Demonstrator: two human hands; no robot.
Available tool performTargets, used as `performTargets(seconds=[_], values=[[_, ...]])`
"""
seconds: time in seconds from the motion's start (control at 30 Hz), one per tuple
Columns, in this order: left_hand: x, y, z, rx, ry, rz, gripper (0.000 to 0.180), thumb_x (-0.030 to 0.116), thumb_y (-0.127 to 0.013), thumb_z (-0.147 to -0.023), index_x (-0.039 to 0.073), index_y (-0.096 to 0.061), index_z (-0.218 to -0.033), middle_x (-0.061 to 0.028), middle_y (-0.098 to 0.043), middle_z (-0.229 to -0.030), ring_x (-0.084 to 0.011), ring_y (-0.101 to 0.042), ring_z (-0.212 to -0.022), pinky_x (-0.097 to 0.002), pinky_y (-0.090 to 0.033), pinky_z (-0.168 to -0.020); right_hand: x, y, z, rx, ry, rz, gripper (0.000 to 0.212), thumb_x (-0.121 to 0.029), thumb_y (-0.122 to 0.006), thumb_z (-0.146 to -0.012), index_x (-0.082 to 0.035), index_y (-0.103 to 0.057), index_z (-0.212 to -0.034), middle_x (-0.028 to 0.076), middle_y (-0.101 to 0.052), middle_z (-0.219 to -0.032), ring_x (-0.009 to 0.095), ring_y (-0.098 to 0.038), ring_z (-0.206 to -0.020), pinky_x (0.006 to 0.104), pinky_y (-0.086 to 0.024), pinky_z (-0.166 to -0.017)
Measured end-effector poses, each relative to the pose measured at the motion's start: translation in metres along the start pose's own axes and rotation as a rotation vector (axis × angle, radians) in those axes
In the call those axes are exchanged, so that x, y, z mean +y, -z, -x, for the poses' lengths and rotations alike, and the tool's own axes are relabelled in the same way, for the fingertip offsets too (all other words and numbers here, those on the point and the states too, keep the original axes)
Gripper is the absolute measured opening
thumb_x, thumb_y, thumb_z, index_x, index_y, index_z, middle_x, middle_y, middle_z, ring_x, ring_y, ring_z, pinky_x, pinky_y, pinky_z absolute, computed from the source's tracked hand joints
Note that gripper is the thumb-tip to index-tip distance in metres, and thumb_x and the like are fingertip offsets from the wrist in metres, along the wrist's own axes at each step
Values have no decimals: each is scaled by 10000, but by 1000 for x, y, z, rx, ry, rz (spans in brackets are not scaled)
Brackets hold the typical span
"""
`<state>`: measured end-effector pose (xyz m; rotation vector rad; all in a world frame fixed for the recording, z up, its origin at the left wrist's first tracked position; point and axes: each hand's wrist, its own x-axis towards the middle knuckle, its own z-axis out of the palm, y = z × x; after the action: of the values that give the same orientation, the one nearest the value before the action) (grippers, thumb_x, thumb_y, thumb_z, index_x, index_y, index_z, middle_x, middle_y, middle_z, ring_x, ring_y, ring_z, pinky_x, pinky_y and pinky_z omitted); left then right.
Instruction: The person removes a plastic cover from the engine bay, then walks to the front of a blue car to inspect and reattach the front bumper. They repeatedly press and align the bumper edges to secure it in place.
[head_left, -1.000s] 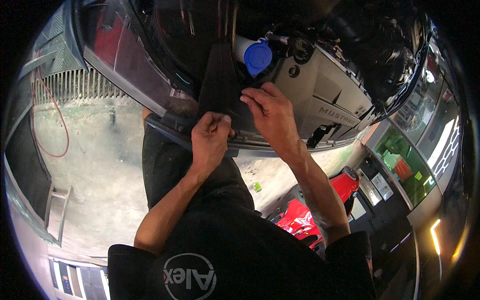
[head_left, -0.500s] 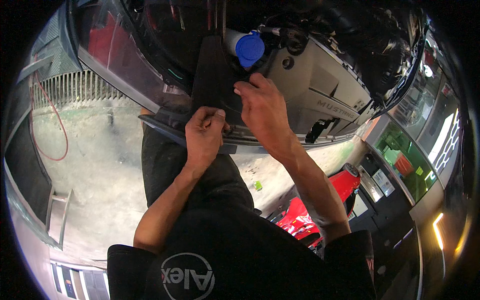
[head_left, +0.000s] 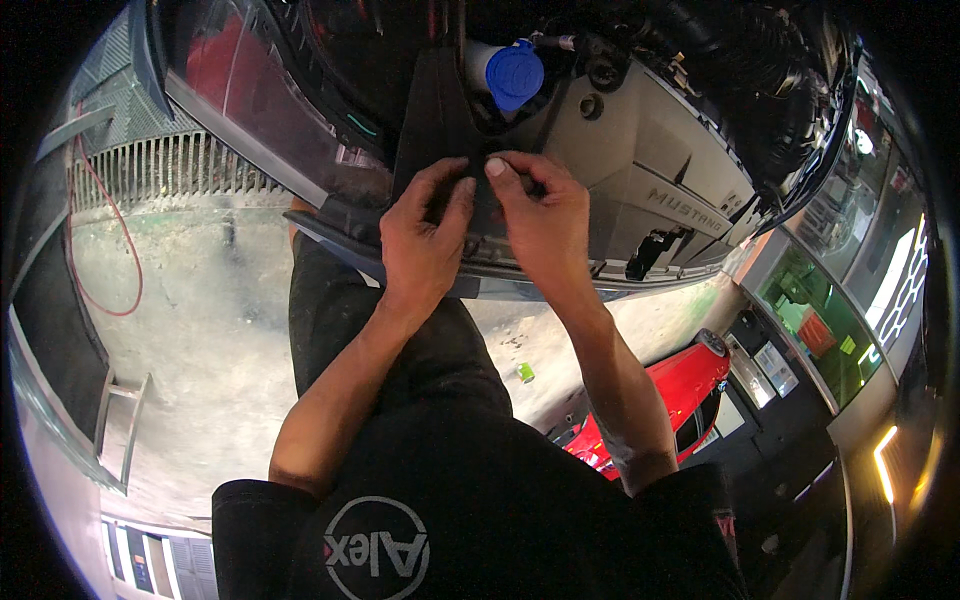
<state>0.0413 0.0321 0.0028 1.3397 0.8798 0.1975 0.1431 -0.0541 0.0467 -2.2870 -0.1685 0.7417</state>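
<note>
A car's open engine bay full of black parts spreads to the right of a round blue plastic cap. Left of the cap is a long headlamp with a clear lens. To the cap's right and nearer the wearer lies a broad flat grey plastic panel. Just left of the cap, a tapering matte-black plastic panel runs toward the wearer, its near end partly covered by hands.

Both hands are on the wearer's side of the cap. The left hand has its thumb and forefinger drawn close; the right hand has curled fingers with the thumb near the forefinger (whether either pinches something small, I cannot tell).

For good work at this black panel, light fingertip pressure seems best, with the two hands close together so each steadies the other. Even effort should spare thin plastic from cracking, and anything small is best gripped firmly, since dark gaps beside the cap could swallow it.
</note>
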Motion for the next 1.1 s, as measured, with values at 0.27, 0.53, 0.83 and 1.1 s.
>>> performTargets(seconds=[0.27, 0.53, 0.83, 1.1], values=[[-2, 17, 2, -172, -333, -96, 184, -3, -674, -943, 0, -719, -1121, -151, -729, -1034, -281, -739, -906, -340, -571, -786, -17, 24, 31, -137, -390, -480, 262, -201, -761, -976, 19, -755, -1118, 59, -708, -962, 108, -644, -806, 279, -529, -650], [-8, 20, 1, -268, -309, -154, 197, -5, -660, -950, 7, -713, -1138, -163, -728, -1031, -303, -739, -909, -346, -571, -782, -14, 45, 21, -229, 157, 115, 179, -157, -784, -929, -31, -787, -1056, 60, -639, -871, 126, -605, -745, 284, -471, -630], [-10, 22, 2, -17, -77, -194, 260, 142, -648, -1035, 17, -679, -1261, -167, -749, -1063, -199, -723, -908, -323, -554, -817, 6, 6, -7, 2, 166, 167, 175, -155, -783, -928, -17, -792, -1035, 27, -598, -758, 87, -521, -667, 291, -413, -596], [-12, 25, 1, -51, -26, -161, 273, 160, -656, -1030, 14, -683, -1260, -152, -755, -1095, -142, -689, -956, -303, -535, -857, -6, -4, -12, 60, 165, 329, 157, -158, -755, -899, -33, -792, -988, 122, -641, -829, 272, -631, -703, 406, -479, -643]])
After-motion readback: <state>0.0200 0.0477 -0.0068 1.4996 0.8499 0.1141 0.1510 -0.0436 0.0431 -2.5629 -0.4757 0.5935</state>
